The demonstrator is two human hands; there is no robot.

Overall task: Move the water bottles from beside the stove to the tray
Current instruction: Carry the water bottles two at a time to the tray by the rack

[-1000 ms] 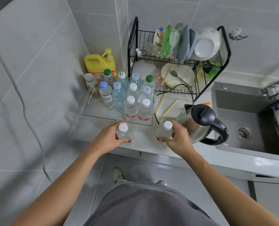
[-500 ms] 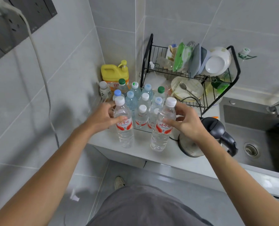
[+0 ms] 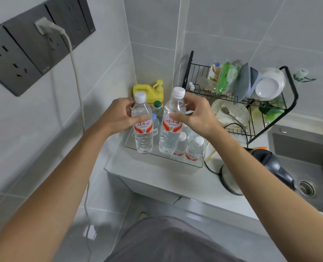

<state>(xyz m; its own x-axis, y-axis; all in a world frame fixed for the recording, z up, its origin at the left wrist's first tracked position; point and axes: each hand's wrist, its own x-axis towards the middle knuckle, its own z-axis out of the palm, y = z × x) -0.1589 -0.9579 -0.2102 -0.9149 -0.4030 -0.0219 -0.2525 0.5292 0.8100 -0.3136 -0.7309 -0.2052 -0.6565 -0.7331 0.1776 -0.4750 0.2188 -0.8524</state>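
1. a pale countertop (image 3: pixel 157 178) fills a corner of grey tiled walls; a dark socket panel (image 3: pixel 24 53) with one plug and its cord hangs on the wall to the left, and a sink (image 3: pixel 308 154) lies at the right.
2. the left hand (image 3: pixel 117 118) is wrapped around the left bottle (image 3: pixel 142 125), thumb across its red label, fingers behind it.
3. the right hand (image 3: pixel 196 118) clasps the right bottle (image 3: pixel 173 123) the same way, thumb on the front above the label.
4. both bottles are upright, side by side, held above the clear tray (image 3: pixel 175 161) on the counter.
5. standing bottles (image 3: pixel 194 148) already occupy the tray below and behind them.
6. a yellow jug (image 3: pixel 147 91) stands in the corner, a black dish rack (image 3: pixel 251 103) to the right, a kettle (image 3: pixel 251 171) near the sink.
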